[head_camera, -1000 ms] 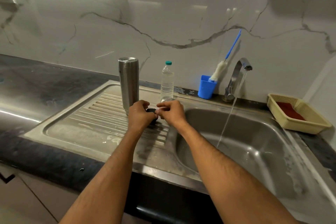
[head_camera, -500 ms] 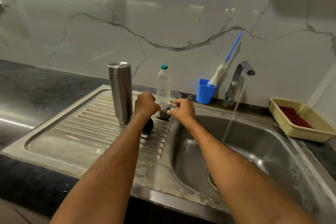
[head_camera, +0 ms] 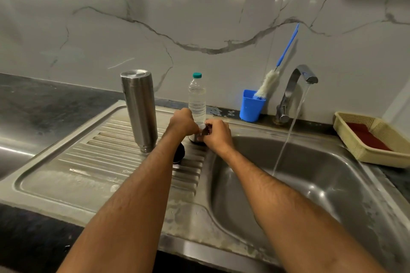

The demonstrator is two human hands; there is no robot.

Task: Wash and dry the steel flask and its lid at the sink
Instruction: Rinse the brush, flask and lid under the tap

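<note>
Steel flask (head_camera: pixel 139 110): stands upside down on the ribbed drainboard (head_camera: pixel 93 162), mouth down, well left of the basin; no hand touches it.
Handling of flask: a rigid metal cylinder, smooth and probably wet, so likely slippery; tall on a narrow mouth over ribs, it may tip if knocked. Best gripped round the middle of the body with the whole hand.
Lid (head_camera: pixel 196 137): a small steel piece at the drainboard's inner edge, just in front of the plastic bottle (head_camera: pixel 197 98), mostly hidden by both hands.
Handling of lid: light, stiff, hard to break; small and slick, so it wants a fingertip pinch at the rim.
Left hand (head_camera: pixel 183 123): fingers curled, pressed against the lid's top; whether it truly grips I cannot tell.
Right hand (head_camera: pixel 216 134): fingers and thumb pinch the lid's side.
Dark part (head_camera: pixel 179 153): a round black piece lies on the ribs under the left wrist; what it is I cannot tell.
Tap (head_camera: pixel 297 91): running, its stream falling into the basin (head_camera: pixel 332 184), well apart from both hands.
Risk: the lid may slip into the basin.
</note>
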